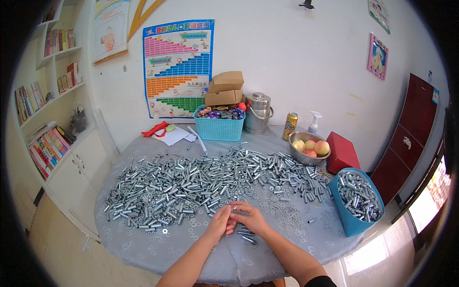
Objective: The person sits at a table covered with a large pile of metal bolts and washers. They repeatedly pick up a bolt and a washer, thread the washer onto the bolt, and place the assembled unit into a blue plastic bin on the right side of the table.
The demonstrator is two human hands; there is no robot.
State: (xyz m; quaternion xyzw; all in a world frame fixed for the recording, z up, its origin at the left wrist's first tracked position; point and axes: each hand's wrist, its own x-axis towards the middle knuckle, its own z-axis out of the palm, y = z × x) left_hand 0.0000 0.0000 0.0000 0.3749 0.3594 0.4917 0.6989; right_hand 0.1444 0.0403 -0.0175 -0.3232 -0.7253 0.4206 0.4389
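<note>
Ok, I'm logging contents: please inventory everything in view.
Covered table: one, grey, centre
Cylindrical metal tubes: many, silver, table, tub
Flat ring washers: many, silver, table
Plastic tub: one, blue, right
Metal bowl: one, silver, rear right
Round fruits: four visible, reddish, bowl
Rectangular box: one, red, beside bowl
Drink can: one, gold, behind bowl
Spray bottle: one, white, behind bowl
Lidded metal canister: one, silver, rear
Plastic basket: one, turquoise, rear
Wrapped packets: many, multicoloured, basket
Cardboard box: one, brown, above basket
Papers: uncounted, white, rear left
Wall chart: one, multicoloured, rear wall
Picture frame: one, pink, wall, right
Bookcase: one, white, left
Books: many, multicoloured, bookcase
Left hand: one, bare, front
Right hand: one, bare, front
</note>
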